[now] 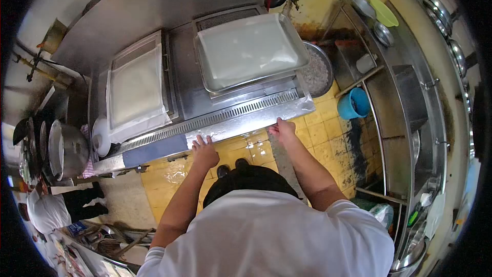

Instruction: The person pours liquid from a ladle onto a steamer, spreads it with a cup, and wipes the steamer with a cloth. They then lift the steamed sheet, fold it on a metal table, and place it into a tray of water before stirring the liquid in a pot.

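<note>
My left hand (pixel 205 152) lies with its fingers spread on the foil-like front strip (pixel 230 132) of a steel cooking counter (pixel 179 79). My right hand (pixel 283 129) is closed at the front edge of the same counter; whatever its fingers grip is hidden. Ahead of my hands, on the right of the counter, a large metal tray (pixel 248 54) holds a smooth pale sheet or liquid. Further left rests a rectangular frame (pixel 137 54) covered with white cloth. A slotted vent (pixel 215 109) runs between these and the front strip.
A basin of greyish contents (pixel 316 72) stands beyond the counter's right end. On the yellow tiled floor is a blue bucket (pixel 353 103). Steel shelving (pixel 400 138) lines the right side. Stacked pots (pixel 67 149) and another person (pixel 51 208) are at left.
</note>
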Tool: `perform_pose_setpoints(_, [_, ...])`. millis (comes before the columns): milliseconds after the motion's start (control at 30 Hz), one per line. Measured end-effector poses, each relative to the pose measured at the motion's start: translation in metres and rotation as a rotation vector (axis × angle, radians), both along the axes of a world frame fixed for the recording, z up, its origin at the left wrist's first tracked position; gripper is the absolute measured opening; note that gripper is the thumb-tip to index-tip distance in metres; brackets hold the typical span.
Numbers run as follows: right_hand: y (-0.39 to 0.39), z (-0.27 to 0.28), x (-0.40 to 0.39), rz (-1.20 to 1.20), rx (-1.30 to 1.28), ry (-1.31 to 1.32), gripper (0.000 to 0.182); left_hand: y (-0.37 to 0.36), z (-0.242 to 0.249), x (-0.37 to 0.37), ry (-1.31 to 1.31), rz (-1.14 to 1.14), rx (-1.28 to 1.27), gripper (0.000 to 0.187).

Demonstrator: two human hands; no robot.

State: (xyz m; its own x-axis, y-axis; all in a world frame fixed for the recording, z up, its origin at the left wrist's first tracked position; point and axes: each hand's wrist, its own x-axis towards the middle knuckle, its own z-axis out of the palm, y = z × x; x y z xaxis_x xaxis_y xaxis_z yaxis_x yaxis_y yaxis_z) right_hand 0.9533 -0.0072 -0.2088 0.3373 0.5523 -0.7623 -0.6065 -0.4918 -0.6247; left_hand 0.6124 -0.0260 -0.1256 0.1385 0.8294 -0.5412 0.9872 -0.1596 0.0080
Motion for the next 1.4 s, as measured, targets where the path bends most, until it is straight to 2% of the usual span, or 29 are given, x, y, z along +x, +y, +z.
perform_pose_setpoints(67, [0.005, 0.022, 0.003, 0.054, -0.131, -0.050, 0.021, 0.001, -0.003, 0.000, 0.004, -0.008, 0.000, 0.085])
perform_pose_setpoints(167, [-0.003, 0.005, 0.021, 0.123, -0.030, -0.009, 0.016, 0.000, -0.010, -0.003, -0.008, -0.007, 0.020, 0.085])
perform_pose_setpoints(267, [-0.012, 0.010, 0.026, 0.064, -0.004, 0.110, 0.017, -0.001, -0.010, -0.003, -0.008, -0.015, 0.038, 0.085])
perform_pose_setpoints(367, [-0.017, 0.025, 0.031, -0.015, 0.142, 0.172, 0.015, -0.005, 0.007, -0.001, -0.056, 0.002, 0.036, 0.080])
perform_pose_setpoints(467, [-0.009, 0.053, 0.026, 0.132, 0.252, -0.074, 0.016, -0.010, 0.004, -0.005, -0.112, 0.006, 0.057, 0.079])
perform_pose_setpoints(600, [0.028, 0.092, -0.010, 0.560, 0.289, -0.609, 0.020, -0.009, 0.013, -0.008, -0.159, 0.031, 0.029, 0.083])
perform_pose_setpoints(667, [0.054, 0.089, -0.027, 0.861, 0.363, -0.907, 0.026, -0.007, 0.014, -0.011, -0.167, 0.037, -0.007, 0.083])
perform_pose_setpoints(767, [0.079, 0.035, -0.033, 1.053, 0.282, -1.345, 0.033, -0.013, -0.003, -0.029, -0.219, -0.017, 0.013, 0.078])
perform_pose_setpoints(800, [0.083, 0.033, -0.032, 1.097, 0.263, -1.321, 0.034, -0.014, -0.007, -0.037, -0.241, -0.046, 0.037, 0.075])
perform_pose_setpoints(833, [0.086, 0.049, -0.040, 1.120, 0.175, -1.291, 0.033, -0.014, -0.003, -0.044, -0.350, 0.024, 0.052, 0.073])
perform_pose_setpoints(900, [0.077, 0.102, -0.054, 1.183, -0.018, -1.220, 0.032, -0.030, 0.001, -0.053, -0.573, 0.173, 0.064, 0.067])
perform_pose_setpoints(933, [0.078, 0.111, -0.061, 1.177, 0.022, -1.266, 0.030, -0.038, 0.001, -0.056, -0.627, 0.240, 0.177, 0.060])
perform_pose_setpoints(1033, [0.105, 0.109, -0.088, 1.025, 0.395, -1.335, 0.021, -0.048, 0.020, -0.064, -0.744, 0.397, 0.189, 0.055])
perform_pose_setpoints(1067, [0.115, 0.109, -0.103, 0.846, 0.641, -1.331, 0.017, -0.049, 0.028, -0.066, -0.749, 0.417, 0.215, 0.055])
perform_pose_setpoints(1167, [0.152, 0.141, -0.145, 0.894, 0.789, -1.327, 0.019, -0.046, 0.049, -0.073, -0.747, 0.465, 0.303, 0.052])
perform_pose_setpoints(1267, [0.190, 0.135, -0.172, 1.062, 0.624, -1.339, 0.019, -0.040, 0.080, -0.079, -0.766, 0.539, 0.365, 0.048])
perform_pose_setpoints(1400, [0.221, 0.108, -0.176, 1.189, 0.271, -1.479, 0.021, -0.027, 0.088, -0.108, -0.846, 0.658, 0.339, 0.049])
